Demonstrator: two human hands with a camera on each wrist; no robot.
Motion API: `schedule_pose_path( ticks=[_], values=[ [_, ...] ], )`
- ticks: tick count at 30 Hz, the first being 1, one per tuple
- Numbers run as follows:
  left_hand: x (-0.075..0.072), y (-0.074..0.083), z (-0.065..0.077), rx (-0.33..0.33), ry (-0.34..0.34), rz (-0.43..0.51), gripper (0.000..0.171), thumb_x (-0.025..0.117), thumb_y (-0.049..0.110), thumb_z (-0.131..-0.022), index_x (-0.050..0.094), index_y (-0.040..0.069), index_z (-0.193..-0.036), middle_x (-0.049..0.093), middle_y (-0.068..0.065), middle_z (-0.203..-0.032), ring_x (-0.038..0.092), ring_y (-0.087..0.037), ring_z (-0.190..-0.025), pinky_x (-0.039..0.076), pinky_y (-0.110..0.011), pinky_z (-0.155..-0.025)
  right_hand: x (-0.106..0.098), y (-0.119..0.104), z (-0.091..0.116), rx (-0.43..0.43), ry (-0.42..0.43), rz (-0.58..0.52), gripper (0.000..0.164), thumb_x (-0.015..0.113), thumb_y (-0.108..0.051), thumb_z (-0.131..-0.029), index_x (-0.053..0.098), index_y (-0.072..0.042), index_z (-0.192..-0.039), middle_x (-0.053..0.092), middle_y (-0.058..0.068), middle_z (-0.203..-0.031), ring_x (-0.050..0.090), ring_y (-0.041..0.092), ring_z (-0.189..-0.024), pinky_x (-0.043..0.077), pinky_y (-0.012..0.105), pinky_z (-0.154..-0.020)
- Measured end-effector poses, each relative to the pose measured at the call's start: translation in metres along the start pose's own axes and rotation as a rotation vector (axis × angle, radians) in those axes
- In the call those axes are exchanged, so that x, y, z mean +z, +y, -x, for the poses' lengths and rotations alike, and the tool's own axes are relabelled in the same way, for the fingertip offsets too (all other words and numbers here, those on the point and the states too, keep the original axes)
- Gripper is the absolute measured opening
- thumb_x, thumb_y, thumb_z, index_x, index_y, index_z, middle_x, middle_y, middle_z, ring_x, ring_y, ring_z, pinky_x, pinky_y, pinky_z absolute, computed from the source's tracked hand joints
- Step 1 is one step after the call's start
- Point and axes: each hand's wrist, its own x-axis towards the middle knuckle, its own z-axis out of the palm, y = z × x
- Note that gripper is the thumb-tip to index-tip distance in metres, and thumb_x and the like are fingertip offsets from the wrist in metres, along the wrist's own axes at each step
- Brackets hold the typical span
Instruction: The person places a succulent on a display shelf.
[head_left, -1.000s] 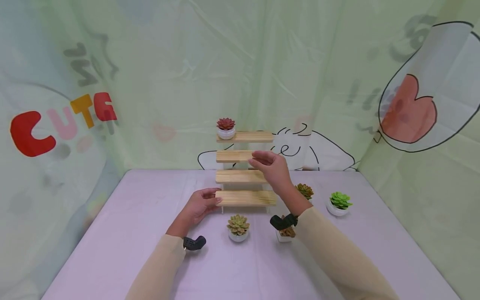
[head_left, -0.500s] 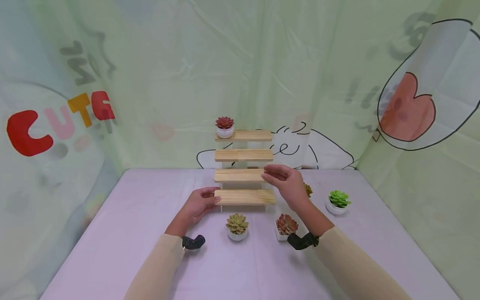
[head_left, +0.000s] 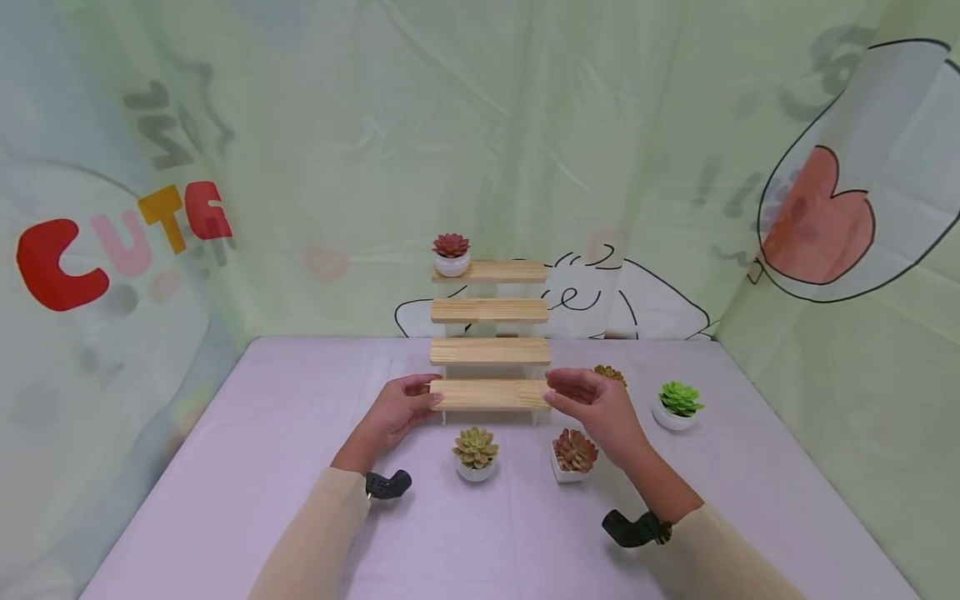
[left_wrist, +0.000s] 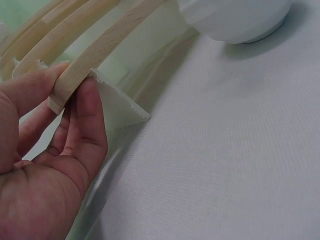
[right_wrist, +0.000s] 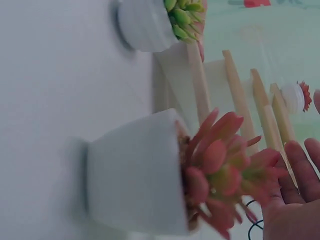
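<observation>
On the left, the left hand (head_left: 393, 414) is pinching the left end of the bottom board (head_left: 487, 395) of a four-tier wooden shelf (head_left: 491, 352), which is standing mid-table, towards the back of the table (head_left: 285, 400). If this grip is serving to steady the shelf, it should be bearing lightly and evenly, neither lifting nor twisting the board, nor pushing on the whitish side panel (left_wrist: 117, 105) just beside the fingertips. The thumb is pressing on the board's upper side and the other fingers are curling below it. Above, a maroon rosette succulent (head_left: 452, 254) is sitting on the left end of the top tier, so any jolt would be risking its footing. A pale yellow-green succulent (head_left: 476, 452) is standing in front of the shelf. Further right, a reddish-brown succulent (head_left: 573, 454) in a square white pot is standing close to the right hand (head_left: 602, 410), so that wrist should be passing wide of it. The right fingers are bending loosely beside the bottom board's right end, thumb parted from them, gripping nothing; contact with the wood I cannot tell. An orange-brown succulent (head_left: 611, 373) is partly hiding behind that hand, and a bright green succulent (head_left: 678, 406) is standing farthest right.
</observation>
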Motion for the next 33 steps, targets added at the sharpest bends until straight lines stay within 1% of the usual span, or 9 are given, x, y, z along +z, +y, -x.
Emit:
schedule_pose_path(
  ticks=[3,7,12,15,18,21,26,31,33],
  values=[
    [0.0,0.001,0.0,-0.006,0.002,-0.008,0.047,0.074,0.009,-0.079,0.061,0.011,-0.124,0.058,-0.013,-0.116,0.063,-0.021,-0.096,0.056,-0.034,-0.081,-0.003,0.006,0.008,0.014,-0.03,0.011,0.052,0.075,-0.039,-0.077,0.062,-0.012,-0.12,0.062,0.01,-0.123,0.06,0.022,-0.112,0.052,0.018,-0.084],
    [0.0,0.002,0.0,-0.003,-0.009,-0.011,0.048,0.074,0.009,-0.079,0.06,0.011,-0.125,0.058,-0.013,-0.117,0.063,-0.021,-0.096,0.056,-0.034,-0.08,-0.007,0.013,0.019,0.008,-0.058,0.018,0.053,0.076,-0.037,-0.077,0.062,-0.012,-0.12,0.06,0.011,-0.126,0.055,0.028,-0.12,0.049,0.016,-0.088],
    [-0.001,0.001,0.0,0.0,-0.02,-0.009,0.049,0.075,0.01,-0.079,0.06,0.01,-0.125,0.059,-0.013,-0.116,0.064,-0.02,-0.095,0.056,-0.035,-0.081,-0.01,0.024,0.032,0.036,-0.083,-0.008,0.053,0.079,-0.03,-0.074,0.061,-0.015,-0.121,0.06,0.008,-0.127,0.053,0.029,-0.121,0.05,0.016,-0.088],
    [-0.001,0.002,0.0,0.003,-0.023,-0.01,0.05,0.075,0.01,-0.078,0.059,0.009,-0.126,0.058,-0.013,-0.116,0.064,-0.02,-0.095,0.056,-0.035,-0.081,-0.011,0.031,0.04,0.041,-0.107,-0.022,0.056,0.081,-0.026,-0.072,0.059,-0.015,-0.123,0.057,0.011,-0.129,0.053,0.027,-0.12,0.048,0.015,-0.089],
    [-0.001,0.003,0.001,0.01,-0.027,-0.011,0.05,0.074,0.01,-0.079,0.058,0.008,-0.127,0.058,-0.014,-0.118,0.064,-0.02,-0.095,0.056,-0.035,-0.082,-0.012,0.034,0.045,0.024,-0.128,-0.019,0.062,0.082,-0.023,-0.071,0.056,-0.011,-0.126,0.055,0.015,-0.132,0.051,0.025,-0.123,0.043,0.011,-0.093],
    [-0.001,0.003,0.002,0.009,-0.028,-0.006,0.05,0.073,0.008,-0.08,0.057,0.007,-0.127,0.057,-0.014,-0.118,0.063,-0.019,-0.095,0.056,-0.036,-0.083,-0.014,0.036,0.049,0.021,-0.134,-0.005,0.064,0.082,-0.022,-0.071,0.055,-0.009,-0.127,0.054,0.015,-0.133,0.048,0.025,-0.126,0.039,0.008,-0.096],
    [-0.001,0.003,0.003,0.011,-0.03,0.0,0.049,0.074,0.008,-0.08,0.058,0.008,-0.127,0.058,-0.014,-0.117,0.063,-0.019,-0.094,0.056,-0.035,-0.081,-0.017,0.041,0.051,0.056,-0.145,0.012,0.067,0.083,-0.021,-0.07,0.053,-0.011,-0.129,0.053,0.012,-0.134,0.049,0.021,-0.125,0.04,0.009,-0.095],
    [0.0,0.003,0.002,0.009,-0.024,0.0,0.049,0.074,0.008,-0.08,0.058,0.008,-0.126,0.058,-0.013,-0.116,0.063,-0.02,-0.094,0.057,-0.033,-0.079,-0.02,0.049,0.052,0.1,-0.177,-0.004,0.074,0.085,-0.019,-0.067,0.049,-0.014,-0.132,0.052,0.006,-0.135,0.05,0.011,-0.122,0.04,0.01,-0.095],
    [0.0,0.002,0.002,0.01,-0.021,-0.003,0.05,0.074,0.008,-0.08,0.058,0.008,-0.127,0.058,-0.013,-0.116,0.063,-0.02,-0.094,0.057,-0.034,-0.079,-0.022,0.052,0.053,0.113,-0.196,-0.018,0.079,0.085,-0.017,-0.066,0.047,-0.013,-0.135,0.051,0.006,-0.136,0.049,0.007,-0.122,0.04,0.01,-0.096]
  ],
)
